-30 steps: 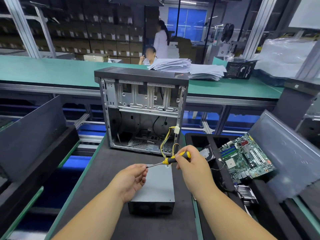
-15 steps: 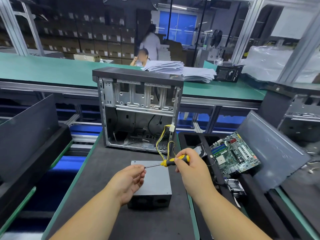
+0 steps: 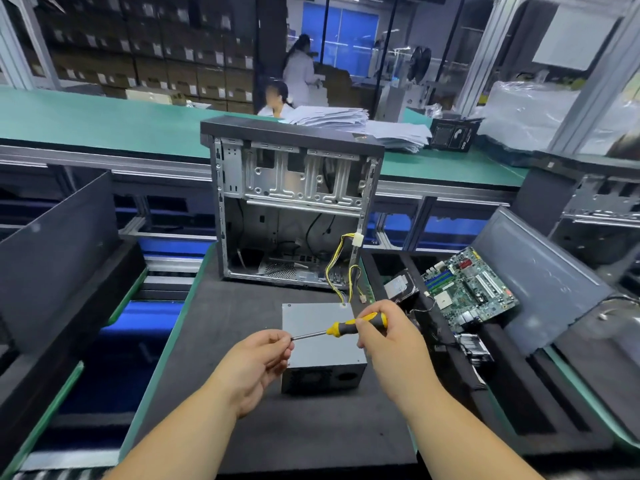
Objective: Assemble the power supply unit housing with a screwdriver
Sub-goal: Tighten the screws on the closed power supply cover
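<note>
A grey power supply unit (image 3: 320, 351) lies flat on the dark mat (image 3: 242, 410), its yellow and black cables (image 3: 337, 271) running back into the open computer case (image 3: 294, 202) that stands upright behind it. Above the unit, my right hand (image 3: 391, 344) grips the yellow and black handle of a screwdriver (image 3: 346, 327). The metal shaft points left. My left hand (image 3: 256, 362) pinches the shaft's tip between thumb and fingers; whether a screw sits there is hidden.
A green motherboard (image 3: 467, 289) and a hard drive (image 3: 400, 285) lie in a black foam tray (image 3: 519, 410) at the right. A dark side panel (image 3: 59, 244) leans at the left. Paper stacks (image 3: 346, 123) lie on the green bench behind, with two people beyond it.
Both hands hold the screwdriver the same way. The view has shifted slightly, so the case and unit sit a little differently in frame.
</note>
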`<control>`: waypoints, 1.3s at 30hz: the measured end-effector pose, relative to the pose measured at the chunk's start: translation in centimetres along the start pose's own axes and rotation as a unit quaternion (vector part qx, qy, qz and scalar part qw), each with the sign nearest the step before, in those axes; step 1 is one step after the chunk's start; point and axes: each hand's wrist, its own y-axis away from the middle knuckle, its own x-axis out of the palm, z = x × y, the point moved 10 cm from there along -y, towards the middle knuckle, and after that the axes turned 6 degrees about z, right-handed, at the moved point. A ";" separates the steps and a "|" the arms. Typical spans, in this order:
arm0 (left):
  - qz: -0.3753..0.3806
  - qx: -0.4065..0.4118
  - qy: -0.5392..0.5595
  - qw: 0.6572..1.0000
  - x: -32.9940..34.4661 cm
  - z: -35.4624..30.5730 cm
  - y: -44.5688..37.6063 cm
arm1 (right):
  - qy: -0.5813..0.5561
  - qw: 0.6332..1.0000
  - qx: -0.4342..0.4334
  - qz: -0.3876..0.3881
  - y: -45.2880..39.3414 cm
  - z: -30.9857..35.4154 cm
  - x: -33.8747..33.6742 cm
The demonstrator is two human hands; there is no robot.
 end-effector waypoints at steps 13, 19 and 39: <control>0.032 0.063 -0.054 0.996 4.3 -0.3 -0.1 | -0.037 0.997 0.051 -0.041 -0.4 -2.8 -4.4; 0.062 0.089 -0.150 0.983 7.3 -0.2 -1.3 | -0.025 0.997 0.046 -0.056 -0.6 -3.3 -7.3; 0.122 0.151 -0.643 0.741 12.0 1.3 -5.3 | 0.324 0.945 -0.019 0.048 -4.5 -2.2 -5.8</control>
